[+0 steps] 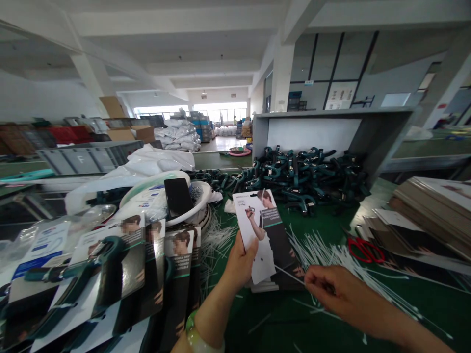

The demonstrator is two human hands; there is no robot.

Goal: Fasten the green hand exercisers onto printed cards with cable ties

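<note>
My left hand (239,262) holds a printed packaging card (263,240) upright by its left edge, thumb on the front face. In my right hand (329,287) the fingers pinch a thin white cable tie (289,274), whose far end meets the lower part of the card. More cards lie beneath, at the card's lower edge. Loose white ties (331,255) spread over the green table (272,326) to the right, and others lie left of the card.
Dark green hand grips (294,176) are heaped before a grey bin. Carded grips (106,274) are piled at left, near a phone (178,196) on a white basket. Red scissors (366,250) and stacked cards (437,211) lie at right.
</note>
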